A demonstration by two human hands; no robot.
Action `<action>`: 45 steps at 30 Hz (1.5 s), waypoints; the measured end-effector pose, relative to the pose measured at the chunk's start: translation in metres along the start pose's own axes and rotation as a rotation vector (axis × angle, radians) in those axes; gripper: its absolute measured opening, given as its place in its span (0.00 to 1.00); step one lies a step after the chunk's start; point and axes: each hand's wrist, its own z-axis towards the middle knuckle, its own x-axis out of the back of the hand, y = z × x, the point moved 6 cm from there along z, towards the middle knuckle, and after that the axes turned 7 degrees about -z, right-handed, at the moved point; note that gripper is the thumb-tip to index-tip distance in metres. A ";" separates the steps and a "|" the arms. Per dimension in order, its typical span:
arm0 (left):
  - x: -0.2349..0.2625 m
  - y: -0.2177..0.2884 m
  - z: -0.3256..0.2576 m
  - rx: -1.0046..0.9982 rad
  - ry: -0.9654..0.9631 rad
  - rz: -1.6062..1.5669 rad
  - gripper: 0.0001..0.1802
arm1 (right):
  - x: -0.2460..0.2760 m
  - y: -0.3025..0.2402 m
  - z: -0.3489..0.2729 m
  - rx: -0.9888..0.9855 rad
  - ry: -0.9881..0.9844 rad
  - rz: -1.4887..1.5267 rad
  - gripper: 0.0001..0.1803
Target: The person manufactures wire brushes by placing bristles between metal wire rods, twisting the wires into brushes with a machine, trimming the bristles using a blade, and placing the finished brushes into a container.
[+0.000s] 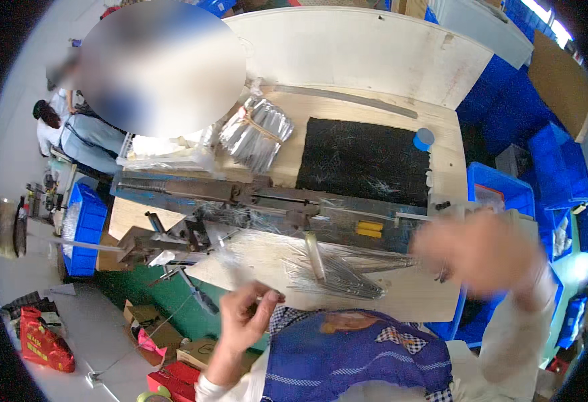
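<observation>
Head view: nearest, the left hand is at the near edge, thumb and forefinger together at the tips. Just to its right and slightly farther, thin metal rods lie fanned on the wooden table, long axis mostly left to right, a pale tube across them. The left fingers are beside the rods' left ends; the right hand, near their right ends, is too blurred to tell how its fingers stand. Bare wood opens right of the rods. Beyond, a long metal fixture with 2 yellow blocks also runs left to right; farther lies a black mat.
</observation>
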 end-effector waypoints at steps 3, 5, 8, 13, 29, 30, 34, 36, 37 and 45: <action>-0.011 -0.077 -0.059 0.340 0.204 -0.262 0.12 | -0.102 -0.062 -0.029 0.054 -0.281 0.176 0.11; -0.018 -0.086 -0.070 0.373 0.253 -0.258 0.13 | -0.160 -0.038 -0.014 -0.146 -0.147 0.263 0.16; -0.017 -0.103 -0.058 0.337 0.192 -0.297 0.18 | -0.162 -0.002 0.007 -0.503 0.276 0.116 0.13; 0.026 -0.137 -0.006 0.363 0.483 -0.471 0.24 | -0.179 0.053 0.036 -0.682 0.399 -0.082 0.16; 0.024 -0.138 0.037 0.390 0.566 -0.733 0.18 | -0.203 0.077 0.012 -0.768 0.144 0.026 0.33; 0.020 -0.137 0.037 0.403 0.602 -0.762 0.17 | -0.198 0.076 0.012 -0.765 0.144 0.027 0.33; 0.011 -0.149 0.053 0.340 0.697 -0.786 0.15 | -0.189 0.076 0.014 -0.792 0.271 0.048 0.18; 0.008 -0.128 0.048 0.289 0.722 -0.706 0.15 | -0.186 0.078 0.020 -0.782 0.309 0.096 0.15; 0.005 -0.105 0.048 0.196 0.671 -0.679 0.13 | -0.186 0.076 0.024 -0.731 0.362 0.065 0.16; -0.137 0.017 0.102 0.290 -0.491 -0.870 0.15 | -0.180 0.082 0.038 -0.662 0.381 0.061 0.14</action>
